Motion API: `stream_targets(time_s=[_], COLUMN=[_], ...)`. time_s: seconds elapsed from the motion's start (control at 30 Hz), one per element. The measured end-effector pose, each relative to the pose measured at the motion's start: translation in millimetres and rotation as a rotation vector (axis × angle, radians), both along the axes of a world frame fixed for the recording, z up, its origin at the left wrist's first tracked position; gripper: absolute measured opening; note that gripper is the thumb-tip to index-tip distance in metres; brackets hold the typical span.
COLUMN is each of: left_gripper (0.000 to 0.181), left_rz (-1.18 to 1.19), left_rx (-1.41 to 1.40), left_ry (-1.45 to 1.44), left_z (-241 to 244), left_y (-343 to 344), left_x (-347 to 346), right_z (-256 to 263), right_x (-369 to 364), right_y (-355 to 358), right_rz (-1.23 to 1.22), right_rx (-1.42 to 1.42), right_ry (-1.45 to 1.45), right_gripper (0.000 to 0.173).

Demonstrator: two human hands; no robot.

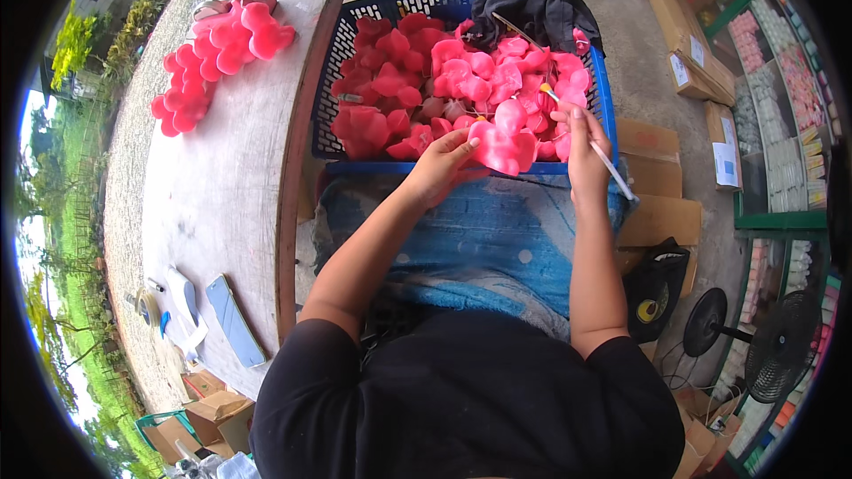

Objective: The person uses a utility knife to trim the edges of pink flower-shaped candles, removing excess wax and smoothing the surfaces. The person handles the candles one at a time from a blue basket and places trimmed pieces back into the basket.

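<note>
My left hand (442, 163) grips a glossy pink flower-shaped piece (504, 140) by its left edge, above the near rim of a blue plastic basket (459, 167). A slim white-handled brush (609, 166) is in my right hand (584, 146), with its yellowish tip pointing up and away over the pieces. The tip appears apart from the held piece. Many more pink flower-shaped pieces (393, 80) fill the basket in a loose heap. Whether they are wax or plastic I cannot tell.
A dark cloth (536, 0) hangs over the basket's far right corner, a thin stick beside it. On the left table (226, 179) lie a cluster of pink pieces (226, 46), a phone (234, 319) and tape (148, 306). Cardboard boxes (655, 213) and a black fan (782, 346) stand at right.
</note>
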State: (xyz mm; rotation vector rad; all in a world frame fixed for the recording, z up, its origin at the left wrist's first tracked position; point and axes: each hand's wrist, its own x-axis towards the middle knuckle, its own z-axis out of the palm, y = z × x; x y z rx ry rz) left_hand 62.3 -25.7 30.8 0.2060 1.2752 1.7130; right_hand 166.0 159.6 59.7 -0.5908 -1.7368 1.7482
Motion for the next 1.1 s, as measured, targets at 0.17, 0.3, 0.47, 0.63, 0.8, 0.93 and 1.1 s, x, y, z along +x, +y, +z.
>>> stream_targets(time_s=[0.17, 0.3, 0.47, 0.63, 0.8, 0.93, 1.1], left_gripper=[0.035, 0.034, 0.031, 0.028, 0.029, 0.025, 0.018], left_rz=[0.075, 0.129, 0.2, 0.316, 0.585, 0.94, 1.377], left_rx=[0.045, 0.004, 0.012, 0.105, 0.166, 0.273, -0.034], left_ry=[0.012, 0.064, 0.014, 0.011, 0.144, 0.287, 0.598], left_z=[-6.7, 3.8, 10.8, 39.4, 63.5, 101.5, 99.7], left_y=[-5.3, -11.0, -24.8, -44.4, -66.8, -104.0, -201.9], left_x=[-2.0, -3.2, -10.8, -21.0, -26.5, -65.7, -156.2], right_z=[4.1, 7.6, 20.6, 25.8, 53.2, 61.6, 50.8], right_x=[13.1, 17.2, 6.5, -5.4, -31.6, -42.2, -46.2], right_y=[-14.3, -15.7, -26.6, -49.4, -87.5, -98.7, -110.8], right_rz=[0.096, 0.249, 0.154, 0.232, 0.425, 0.515, 0.572], right_rx=[0.401, 0.236, 0.337, 0.333, 0.389, 0.444, 0.486], right_ry=[0.014, -0.158, 0.006, 0.068, 0.168, 0.204, 0.188], right_gripper=[0.037, 0.036, 0.025, 0.019, 0.034, 0.035, 0.036])
